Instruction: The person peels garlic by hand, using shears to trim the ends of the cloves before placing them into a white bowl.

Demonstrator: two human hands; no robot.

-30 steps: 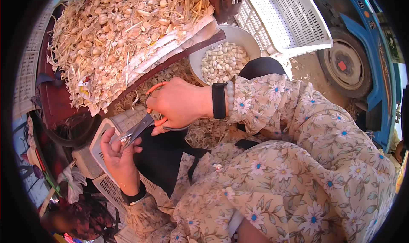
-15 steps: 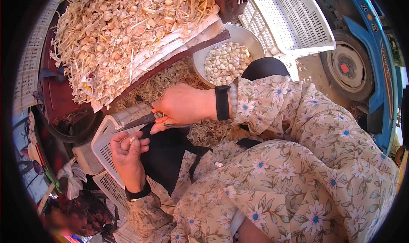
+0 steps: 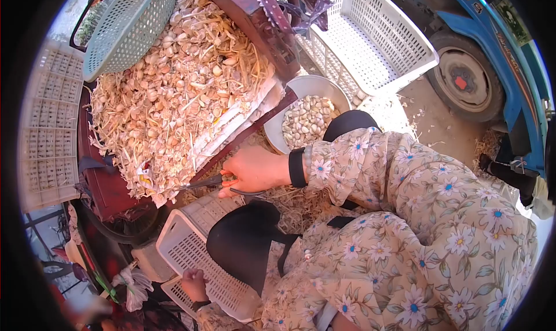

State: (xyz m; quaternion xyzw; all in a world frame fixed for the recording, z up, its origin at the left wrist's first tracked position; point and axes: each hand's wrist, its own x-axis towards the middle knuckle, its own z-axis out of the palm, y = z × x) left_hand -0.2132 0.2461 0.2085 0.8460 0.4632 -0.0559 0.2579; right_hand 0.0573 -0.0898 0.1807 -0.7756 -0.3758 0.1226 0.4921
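The left hand [image 3: 195,284] is by a white crate [image 3: 184,245], fingers curled, their grip impossible to tell. The right hand [image 3: 255,170] has its fingers clamped on scissors [image 3: 204,183], blades at the garlic pile [image 3: 174,99] on the table [image 3: 107,193]. Beyond sits 1 bowl [image 3: 343,93] of cloves [image 3: 304,119].

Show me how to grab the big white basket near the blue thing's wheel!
I'd pinch the near rim of the white basket, coming from the person's side, fingers inside. The basket looks open and empty, and that straight edge sticks up uncovered.
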